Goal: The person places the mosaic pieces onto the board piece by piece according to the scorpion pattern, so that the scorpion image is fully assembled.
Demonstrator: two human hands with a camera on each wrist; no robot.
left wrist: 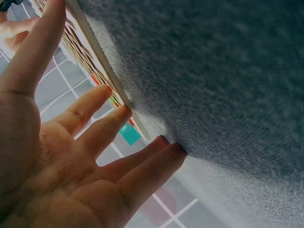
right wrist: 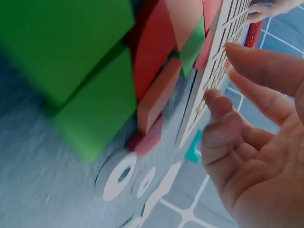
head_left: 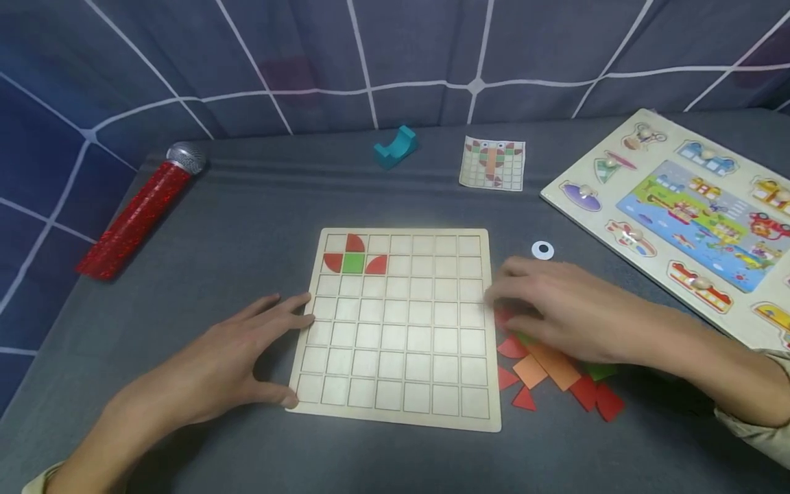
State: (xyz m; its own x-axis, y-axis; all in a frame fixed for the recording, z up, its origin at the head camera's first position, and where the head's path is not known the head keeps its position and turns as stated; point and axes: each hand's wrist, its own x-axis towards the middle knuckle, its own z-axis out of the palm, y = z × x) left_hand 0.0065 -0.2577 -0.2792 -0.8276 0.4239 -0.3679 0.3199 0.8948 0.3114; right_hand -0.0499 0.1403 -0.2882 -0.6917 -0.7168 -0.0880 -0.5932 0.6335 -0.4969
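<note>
A wooden grid board [head_left: 401, 336] lies flat on the table in the head view. Near its upper left corner, three red quarter-circle pieces [head_left: 354, 243] sit in cells around a green square [head_left: 353, 263]. My left hand [head_left: 231, 360] rests at the board's left edge, thumb at the lower corner, fingers spread. Over the loose pieces beside the board's right edge is my right hand [head_left: 561, 309], its fingers loosely bent with nothing seen between them. Below it lie orange rectangles [head_left: 552, 365], red pieces [head_left: 609, 402] and green squares [right wrist: 97, 107], partly hidden by the hand.
A round eye piece [head_left: 543, 250] lies above the right hand. Farther back are a pattern card [head_left: 492, 165] and a teal curved block [head_left: 396, 147]. On the right is a picture peg puzzle [head_left: 648, 250]; a red microphone [head_left: 138, 216] lies on the left.
</note>
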